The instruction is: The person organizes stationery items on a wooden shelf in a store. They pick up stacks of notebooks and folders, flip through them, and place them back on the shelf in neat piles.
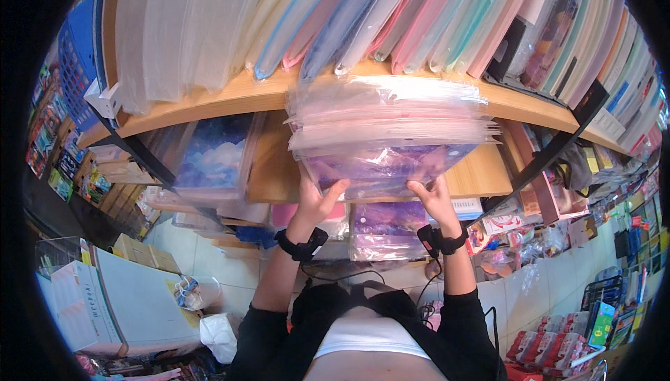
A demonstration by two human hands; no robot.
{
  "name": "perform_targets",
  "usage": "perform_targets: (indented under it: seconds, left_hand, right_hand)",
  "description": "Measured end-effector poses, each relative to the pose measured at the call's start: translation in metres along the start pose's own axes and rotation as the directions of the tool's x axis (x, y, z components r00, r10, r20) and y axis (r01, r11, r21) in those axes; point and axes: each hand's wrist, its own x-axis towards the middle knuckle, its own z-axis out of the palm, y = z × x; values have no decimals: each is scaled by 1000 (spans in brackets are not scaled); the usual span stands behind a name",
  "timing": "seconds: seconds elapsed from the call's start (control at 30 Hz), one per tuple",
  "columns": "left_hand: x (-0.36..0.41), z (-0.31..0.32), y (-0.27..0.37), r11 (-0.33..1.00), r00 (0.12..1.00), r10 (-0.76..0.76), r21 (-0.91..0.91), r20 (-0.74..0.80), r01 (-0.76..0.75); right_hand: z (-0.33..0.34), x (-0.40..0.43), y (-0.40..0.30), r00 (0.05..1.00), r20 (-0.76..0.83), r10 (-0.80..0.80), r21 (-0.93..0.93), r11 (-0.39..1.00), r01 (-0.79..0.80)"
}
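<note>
Both hands hold a thick stack of clear plastic document sleeves (387,124), its lower part showing a purple printed cover. My left hand (322,198) grips the near left corner, thumb on top. At the near right side, my right hand (432,192) has its thumb on the near edge, with some fingers showing through the plastic. The stack is just in front of the upper wooden shelf edge (220,111), over a lower wooden shelf board (272,171). Below it lies another packet with a purple cover (387,221), beside a pink one (285,214).
Upright plastic folders (324,25) fill the upper shelf. A blue cloud-print folder stack (214,145) lies on the left of the lower shelf. Dark metal shelf supports (555,156) flank the bay. A grey-white surface (146,302) and red-white packs (549,344) are lower down.
</note>
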Motion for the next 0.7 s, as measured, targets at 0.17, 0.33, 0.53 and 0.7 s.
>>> perform_targets:
  seconds: [0.17,0.33,0.53,0.7]
  left_hand:
    - [-2,5,-8,996,995,84,44,-51,-82]
    - [1,9,-10,989,991,111,-93,-77,-118]
    - [0,10,-1,990,994,76,-110,-73,-83]
    - [4,10,4,985,998,8,-172,-67,-20]
  right_hand:
    - [6,-2,3,1000,-23,19,36,999,-18]
    - [7,-1,-2,1000,-19,5,18,1000,-5]
    - [15,-5,-16,996,4,-90,70,994,89]
    - [8,-1,-15,998,48,-46,-10,999,47]
